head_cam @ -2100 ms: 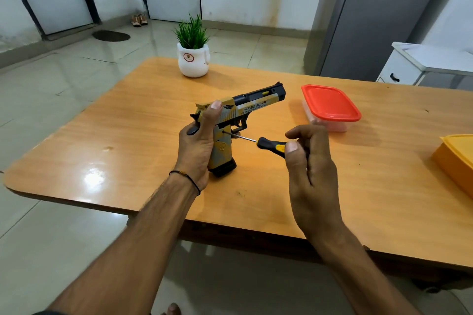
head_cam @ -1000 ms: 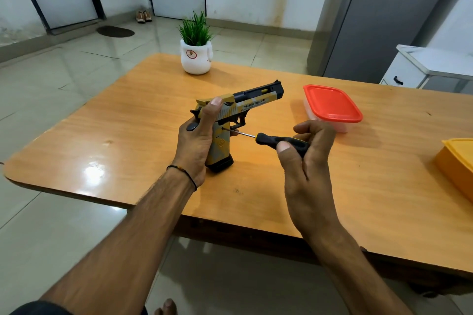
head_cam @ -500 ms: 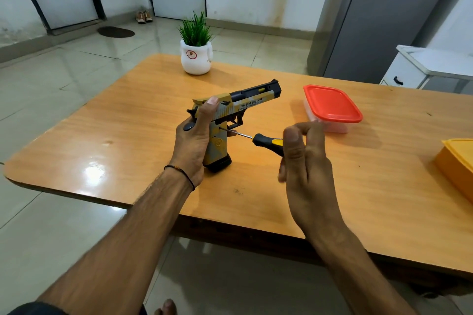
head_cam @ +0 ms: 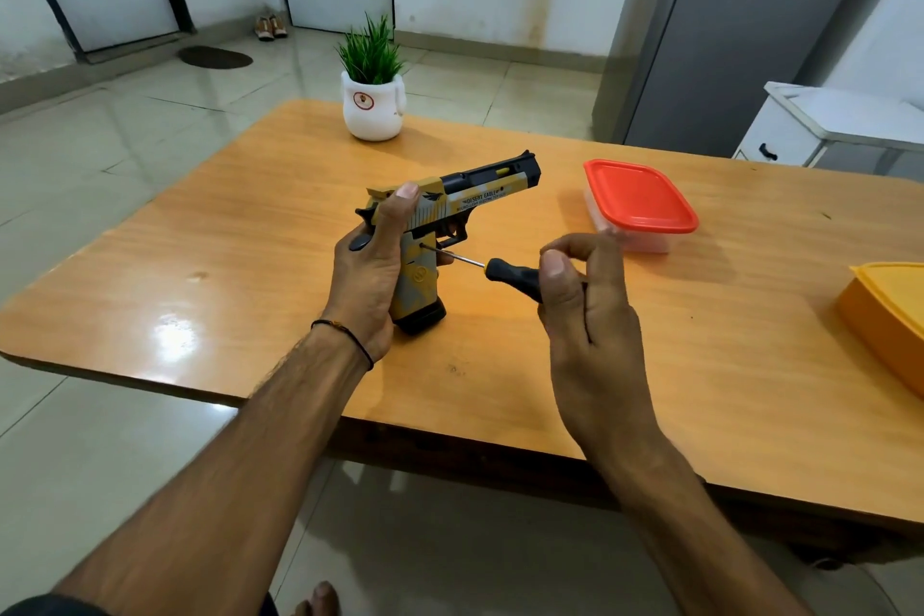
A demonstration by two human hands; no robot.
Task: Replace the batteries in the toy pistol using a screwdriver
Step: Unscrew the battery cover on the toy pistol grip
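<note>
The fingers [head_cam: 555,268] of the right hand [head_cam: 587,315] were pinched closed around the black handle of the screwdriver [head_cam: 510,276], thumb on the near side and the other fingers curled over the far side. The thin metal shaft ran up and to the left, and its tip met the upper part of the grip of the toy pistol [head_cam: 450,225], just behind the trigger guard. The left hand [head_cam: 367,275] was wrapped closed around the back of the grip, thumb extended upward along the rear of the slide, a dark cord at the wrist. The pistol stood upright with the base of its grip resting on the desk [head_cam: 250,235], muzzle pointing right. To the right lay a red-lidded container [head_cam: 640,203]; a yellow container [head_cam: 885,320] sat at the right edge. A potted plant [head_cam: 372,88] stood near the far edge.
</note>
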